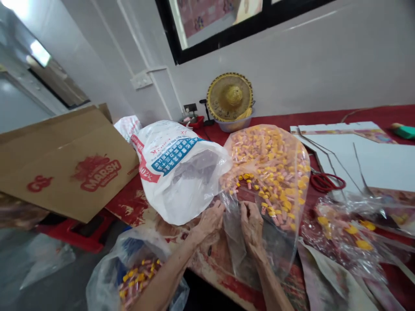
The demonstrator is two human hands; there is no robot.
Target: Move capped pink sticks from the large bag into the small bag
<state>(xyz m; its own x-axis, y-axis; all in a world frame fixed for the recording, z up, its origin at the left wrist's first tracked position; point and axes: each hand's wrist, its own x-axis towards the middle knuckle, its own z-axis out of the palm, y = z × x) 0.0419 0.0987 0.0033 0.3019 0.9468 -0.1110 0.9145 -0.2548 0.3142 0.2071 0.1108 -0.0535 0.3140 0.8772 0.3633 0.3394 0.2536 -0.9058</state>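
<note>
A large clear plastic bag [269, 168] full of small pink and yellow wrapped pieces lies on the red table [366, 114], its open mouth facing me. My left hand [210, 220] grips the left edge of the bag's mouth. My right hand [251, 222] pinches the clear plastic at the mouth just beside it, close to several loose pieces. A white printed sack [178, 168] leans against the bag's left side, touching my left hand.
A brown cardboard box [65, 164] lies at the left over a red stool [81, 233]. Another bag of pieces [136, 272] sits below my left arm. White boards [372, 160], red-handled scissors [326, 181], more clear bags [350, 233] and a woven hat [230, 97] occupy the table.
</note>
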